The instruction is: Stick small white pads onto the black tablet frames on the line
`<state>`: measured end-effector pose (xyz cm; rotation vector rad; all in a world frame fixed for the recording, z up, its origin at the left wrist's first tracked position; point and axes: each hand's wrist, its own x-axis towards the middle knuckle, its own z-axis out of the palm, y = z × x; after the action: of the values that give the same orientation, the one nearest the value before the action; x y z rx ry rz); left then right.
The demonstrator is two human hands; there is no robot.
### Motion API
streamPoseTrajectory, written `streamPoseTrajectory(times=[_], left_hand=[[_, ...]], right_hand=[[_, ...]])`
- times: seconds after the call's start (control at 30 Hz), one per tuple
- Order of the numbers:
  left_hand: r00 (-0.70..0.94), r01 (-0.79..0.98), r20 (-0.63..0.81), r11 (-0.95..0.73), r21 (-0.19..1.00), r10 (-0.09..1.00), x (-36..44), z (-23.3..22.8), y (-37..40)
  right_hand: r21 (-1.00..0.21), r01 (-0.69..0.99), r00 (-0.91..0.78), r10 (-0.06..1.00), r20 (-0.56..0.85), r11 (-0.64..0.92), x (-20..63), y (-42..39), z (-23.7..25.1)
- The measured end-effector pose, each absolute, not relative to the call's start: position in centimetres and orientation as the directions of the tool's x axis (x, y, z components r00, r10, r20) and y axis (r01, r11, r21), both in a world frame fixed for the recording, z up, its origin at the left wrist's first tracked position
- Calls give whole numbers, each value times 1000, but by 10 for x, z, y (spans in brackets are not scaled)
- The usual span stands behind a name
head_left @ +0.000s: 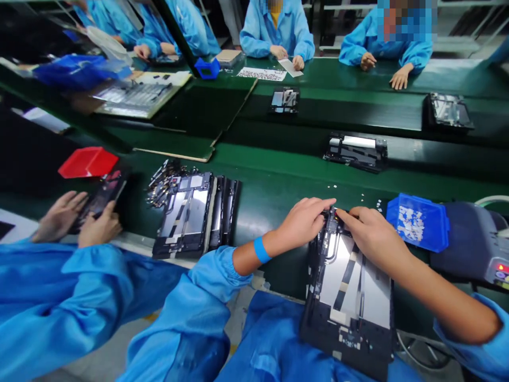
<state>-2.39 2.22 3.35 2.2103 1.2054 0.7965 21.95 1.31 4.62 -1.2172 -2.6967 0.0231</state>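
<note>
A stack of opened device housings [355, 281], probably phones or small tablets, rests over the table's front edge and my lap. The top housing shows a silvery inner plate, a dark ribbon strip and a black lower end. My left hand [303, 218], with a blue band at its wrist, has its thumb and forefinger closed together at the housing's upper corner. Close beside it, my right hand [371, 236] bends its fingers in a pinch at the same upper end. Whatever small part lies between the fingertips is too small to make out.
To the right stand a blue bin [417, 223] of small white pieces and a dark machine [463, 239] with a red light. Left are stacked housings [185, 212], a pile of small metal parts [163, 183], a red tray [88, 162] and a co-worker's hands [97, 225]. Housings [356, 150] lie further back.
</note>
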Motion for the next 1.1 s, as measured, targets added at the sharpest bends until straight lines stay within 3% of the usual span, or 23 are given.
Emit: streamPoseTrajectory(times=[0.17, 0.53, 0.7, 0.83, 0.97, 1.1], left_hand=[[381, 502, 194, -379, 777, 904, -19, 34, 30], [361, 336, 55, -185, 923, 931, -12, 37, 44], [379, 283, -27, -88, 955, 925, -13, 39, 50], [361, 286, -39, -71, 956, 932, -12, 36, 54], [351, 281, -52, -52, 958, 935, -10, 38, 59], [359, 305, -70, -46, 951, 931, -8, 43, 63]], right_hand=[[13, 686, -716, 672, 190, 727, 225, 17, 41], [10, 656, -717, 619, 322, 755, 227, 23, 39], [3, 667, -720, 643, 259, 745, 227, 21, 39], [-139, 693, -667, 702, 250, 708, 225, 25, 45], [-371, 782, -432, 865, 257, 500, 221, 32, 57], [-453, 801, -349, 920, 179, 392, 214, 31, 67]])
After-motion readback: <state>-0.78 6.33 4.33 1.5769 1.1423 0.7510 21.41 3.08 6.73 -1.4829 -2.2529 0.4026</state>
